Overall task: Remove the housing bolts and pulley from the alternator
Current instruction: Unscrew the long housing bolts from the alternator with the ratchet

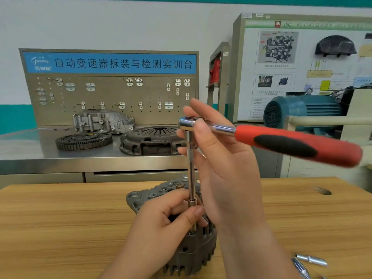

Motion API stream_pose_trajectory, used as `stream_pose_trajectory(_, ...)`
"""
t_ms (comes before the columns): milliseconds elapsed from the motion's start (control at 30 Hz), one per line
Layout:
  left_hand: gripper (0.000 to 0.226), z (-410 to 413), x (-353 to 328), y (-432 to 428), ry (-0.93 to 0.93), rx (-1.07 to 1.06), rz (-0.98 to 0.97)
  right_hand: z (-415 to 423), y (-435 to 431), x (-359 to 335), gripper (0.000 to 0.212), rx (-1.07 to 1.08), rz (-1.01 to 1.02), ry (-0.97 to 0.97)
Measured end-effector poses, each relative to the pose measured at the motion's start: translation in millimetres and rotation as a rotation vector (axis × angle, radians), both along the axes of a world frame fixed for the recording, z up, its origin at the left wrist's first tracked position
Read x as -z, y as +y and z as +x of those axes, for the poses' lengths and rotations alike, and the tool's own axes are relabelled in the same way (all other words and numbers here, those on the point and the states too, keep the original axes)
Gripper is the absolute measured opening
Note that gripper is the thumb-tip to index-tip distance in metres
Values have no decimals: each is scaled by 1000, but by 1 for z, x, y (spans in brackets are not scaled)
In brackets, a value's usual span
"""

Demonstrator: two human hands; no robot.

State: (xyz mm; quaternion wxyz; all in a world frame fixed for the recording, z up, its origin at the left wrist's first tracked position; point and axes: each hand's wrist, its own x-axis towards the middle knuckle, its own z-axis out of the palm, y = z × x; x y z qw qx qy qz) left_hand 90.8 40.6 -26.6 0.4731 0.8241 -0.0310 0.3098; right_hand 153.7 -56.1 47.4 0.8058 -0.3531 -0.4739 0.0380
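— Our left hand (161,224) pinches the socket (192,203) at the foot of the extension bar (190,168), thumb and curled fingers clamped round it, just above the alternator (193,250).
— And our right hand (227,164) nips the ratchet (271,137) by its head, thumb in front, fingers nearly straight behind; its red handle juts right.
— That alternator stands on the desk (60,214), cast metal, heavy and stiff, we judge; its ribbed sides offer grip.
— Then we'd steady its body, not the bar.

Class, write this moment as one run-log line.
step: housing bolt removal | left hand: pinches extension bar low down | right hand: holds ratchet at its head | alternator: stands on wooden table
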Motion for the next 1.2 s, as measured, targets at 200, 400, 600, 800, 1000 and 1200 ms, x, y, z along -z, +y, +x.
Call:
stream_pose_trajectory(200, 27, -4, -3, -2, -33, -18, 87, 0, 0, -2, 35, -192, 45, 143)
stream_pose_trajectory(400, 27, -3, -5, -1, 24, -31, 33, 2, -2, -1, 25, -12, -3, 40)
stream_pose_trajectory(600, 26, -4, -4, -2, 13, -31, 40, -2, -2, -3, 26, -147, 2, 91)
stream_pose_trajectory(800, 23, -5, -5, -3, 35, -32, 68, 4, -3, -2, 43, -224, -12, 166)
stream_pose_trajectory(1000, 19, -3, -5, -2, 50, -48, 19, 1, -3, -2, 27, 12, -21, -21)
stream_pose_trajectory(1200, 36, -4, -3, -2, 19, -40, 63, 1, -3, -4, 39, -223, -25, 123)
